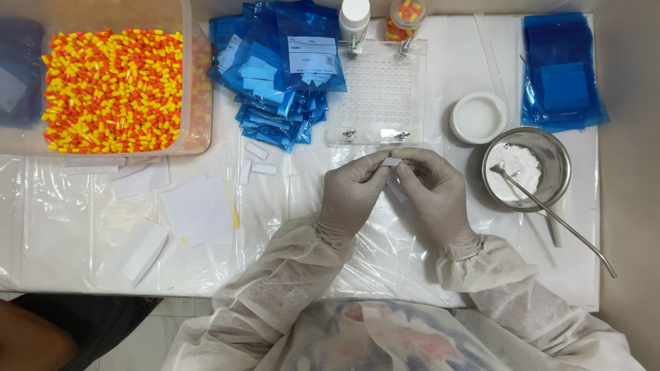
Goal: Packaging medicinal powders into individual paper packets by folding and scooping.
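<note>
Gloved left hand (352, 196) and right hand (434, 192) pinched a small white slip (392, 162) together. Capsule tray (378, 93) sat just beyond. Best to keep the grip light and square.

My left hand (350, 196) and right hand (433, 192) are covering most of the small white strip (392, 162), so only its top edge is showing. The top edge is cutting off the capsule tub (196, 82), the white bottle (355, 17) and the capsule jar (407, 17). The dark bag (17, 72) is lying blurred behind the tub wall and running off the left edge. The print on the blue pouches (275, 69) is too small to make out. Someone's dark sleeve (82, 319) is getting cropped at the bottom left corner.
</note>
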